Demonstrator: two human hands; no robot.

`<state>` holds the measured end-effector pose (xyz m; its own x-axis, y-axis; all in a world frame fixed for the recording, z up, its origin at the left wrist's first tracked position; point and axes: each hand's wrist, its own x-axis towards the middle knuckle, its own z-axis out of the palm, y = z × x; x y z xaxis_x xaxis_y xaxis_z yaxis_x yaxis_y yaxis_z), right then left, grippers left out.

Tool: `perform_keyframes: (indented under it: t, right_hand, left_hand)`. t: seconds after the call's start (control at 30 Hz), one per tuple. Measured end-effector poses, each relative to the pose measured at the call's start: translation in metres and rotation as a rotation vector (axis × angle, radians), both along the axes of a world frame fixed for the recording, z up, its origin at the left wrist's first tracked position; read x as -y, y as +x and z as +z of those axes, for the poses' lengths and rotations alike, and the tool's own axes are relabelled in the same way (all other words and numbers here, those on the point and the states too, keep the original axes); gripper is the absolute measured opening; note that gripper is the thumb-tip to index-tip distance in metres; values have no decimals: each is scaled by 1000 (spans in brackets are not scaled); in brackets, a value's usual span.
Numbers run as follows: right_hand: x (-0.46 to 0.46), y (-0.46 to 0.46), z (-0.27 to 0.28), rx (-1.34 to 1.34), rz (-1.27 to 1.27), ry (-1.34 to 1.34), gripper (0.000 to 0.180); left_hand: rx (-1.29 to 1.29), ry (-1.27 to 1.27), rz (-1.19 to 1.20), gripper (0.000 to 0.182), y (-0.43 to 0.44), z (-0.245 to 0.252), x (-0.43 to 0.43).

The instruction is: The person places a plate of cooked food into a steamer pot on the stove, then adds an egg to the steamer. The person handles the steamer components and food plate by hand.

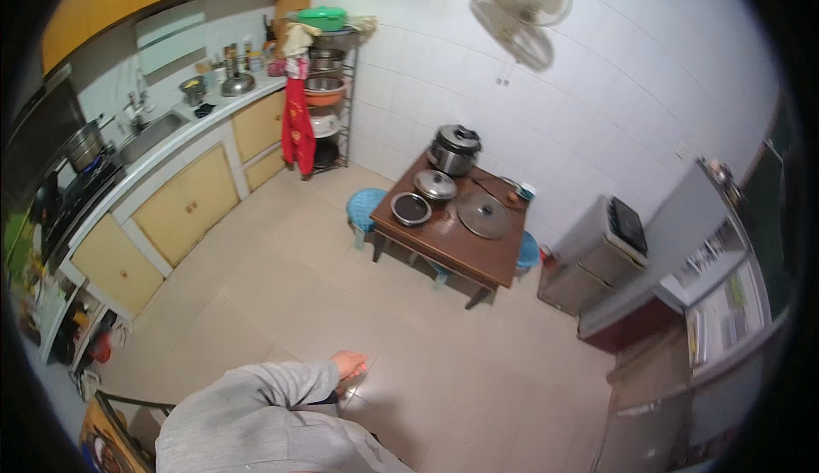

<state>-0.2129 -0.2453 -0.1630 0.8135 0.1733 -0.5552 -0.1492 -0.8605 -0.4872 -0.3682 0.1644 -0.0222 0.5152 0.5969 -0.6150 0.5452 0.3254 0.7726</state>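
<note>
My left hand [349,364] is held in front of my body, below the middle of the view, over the tiled floor [307,319]. It comes out of a grey sleeve [262,386], and its fingers look bent. I cannot tell whether anything is in them. A darker patch of skin shows just under it, too unclear to name. My right hand is out of view. Before me stands a low brown wooden table [441,246]. On it are an electric pressure cooker [455,150], a lidded metal pot [435,185], a dark-centred round pan [411,209] and a glass lid [484,214].
Blue stools [366,209] are tucked around the table. Along the left runs a counter with a sink [153,137] and a gas stove [83,191], a blue flame under a metal pot [85,145]. A wire rack [349,102] holds basins. A small fridge [595,255] stands right.
</note>
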Motion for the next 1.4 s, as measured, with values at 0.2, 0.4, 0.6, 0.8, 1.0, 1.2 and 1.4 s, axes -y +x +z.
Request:
perform_keyframes:
  t: [0.2,0.4,0.6,0.8,1.0,1.2,1.4]
  right_hand:
    - [-89,62,-2,21,343,-209,34]
    - [-228,99,-12,237,853,-403,38]
    - [-506,99,12,-364,46,826,16]
    - [-706,54,140,-491,348,710,21]
    - [-873,55,188,-656,420,793,22]
    - [-1054,94,220,-866,274,940,20]
    - [-1238,123,268,-964,209,1034,19]
  left_hand:
    - [62,-127,443,32,-80,10,-91]
    - [174,-192,755,39,-127,20,-201]
    - [341,-150,980,39,-164,56,-276]
    - [471,-110,1198,37,-193,73,-349]
    - [425,-41,1453,38,-229,50,-423]
    - [467,-169,1835,34,-265,27,-476]
    - [855,-145,1568,17,-292,-9,-521]
